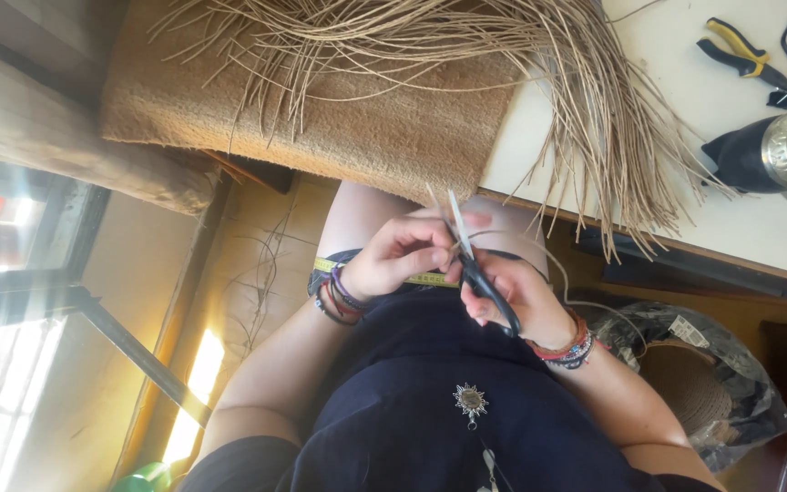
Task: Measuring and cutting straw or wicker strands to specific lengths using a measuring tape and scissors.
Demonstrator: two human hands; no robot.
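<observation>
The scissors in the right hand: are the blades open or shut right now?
Shut, or nearly so: the scissors show one narrow pale blade pointing up, with no visible gap. The right hand grips the black handles; the left hand touches the blade.

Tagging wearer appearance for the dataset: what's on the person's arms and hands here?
Both arms are bare, with no sleeves reaching the forearms and no gloves. The left hand has a stack of cord and bead bracelets at its wrist in purple, red and black. The right hand wears several thin bracelets at the wrist, red, orange and dark beaded. No rings can be made out.
</observation>
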